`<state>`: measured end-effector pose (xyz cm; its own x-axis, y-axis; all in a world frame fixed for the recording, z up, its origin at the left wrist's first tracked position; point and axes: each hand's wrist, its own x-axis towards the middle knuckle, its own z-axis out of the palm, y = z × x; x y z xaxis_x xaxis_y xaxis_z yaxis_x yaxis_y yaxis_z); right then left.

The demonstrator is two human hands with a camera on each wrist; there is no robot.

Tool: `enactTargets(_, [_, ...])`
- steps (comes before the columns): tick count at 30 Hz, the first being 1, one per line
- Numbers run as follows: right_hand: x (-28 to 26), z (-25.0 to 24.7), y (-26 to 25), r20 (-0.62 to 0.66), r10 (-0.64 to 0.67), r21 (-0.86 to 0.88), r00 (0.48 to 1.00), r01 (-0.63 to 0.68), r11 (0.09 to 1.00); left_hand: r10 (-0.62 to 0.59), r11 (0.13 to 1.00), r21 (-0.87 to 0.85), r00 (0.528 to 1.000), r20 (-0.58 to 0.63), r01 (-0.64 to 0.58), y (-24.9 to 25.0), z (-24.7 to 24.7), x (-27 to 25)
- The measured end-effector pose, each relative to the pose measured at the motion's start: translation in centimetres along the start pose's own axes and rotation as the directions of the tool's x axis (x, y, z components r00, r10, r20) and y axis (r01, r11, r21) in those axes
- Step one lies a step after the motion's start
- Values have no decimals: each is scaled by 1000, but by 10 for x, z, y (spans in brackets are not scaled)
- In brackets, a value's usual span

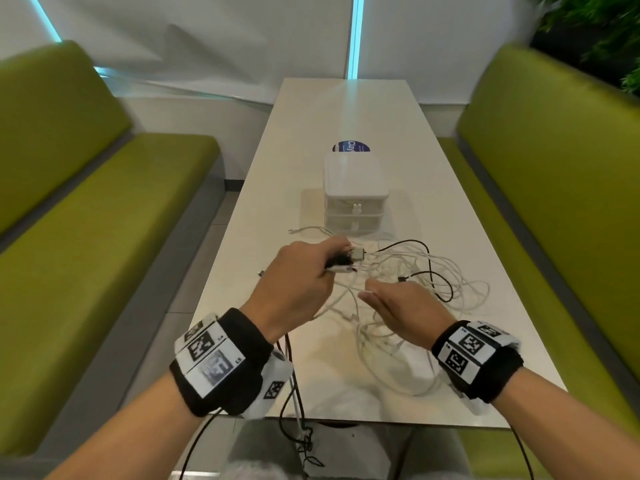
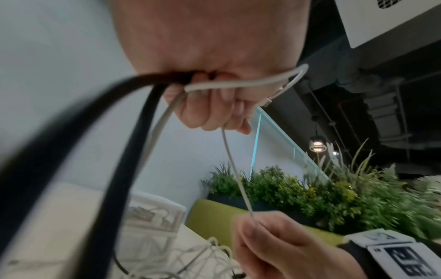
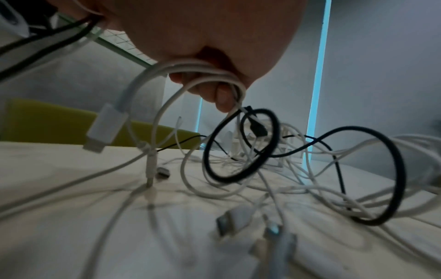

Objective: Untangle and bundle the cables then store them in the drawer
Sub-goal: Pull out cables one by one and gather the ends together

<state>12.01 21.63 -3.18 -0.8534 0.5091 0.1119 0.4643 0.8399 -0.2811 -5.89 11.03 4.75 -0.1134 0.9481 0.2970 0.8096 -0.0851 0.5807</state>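
A tangle of white and black cables (image 1: 433,282) lies on the white table (image 1: 329,116) in front of a small white drawer unit (image 1: 355,199), whose drawers look closed. My left hand (image 1: 304,271) is raised over the table and grips several black and white cables (image 2: 148,105); plug ends (image 1: 356,254) stick out past its fingers (image 2: 210,102). To its right, my right hand (image 1: 398,306) curls its fingers (image 3: 214,90) round loops of white cable (image 3: 203,71). A thin white strand (image 2: 236,169) runs taut between the two hands. A white plug (image 3: 105,128) hangs from the right hand's loops.
Green benches (image 1: 86,237) (image 1: 554,202) flank the long table. A blue round sticker (image 1: 351,148) lies behind the drawer unit. Some cables (image 1: 294,410) hang over the table's near edge. Plants (image 1: 595,29) stand at the back right.
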Motion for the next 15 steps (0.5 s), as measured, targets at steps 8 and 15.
enactTargets(8, [18,-13,5,82,121,-73,989,-115,991,-54,978,209,985,163,19,-1,5,-4])
enactTargets(15, [25,-7,-17,80,54,-149,995,-41,988,-192,978,120,955,228,168,-8,18,6])
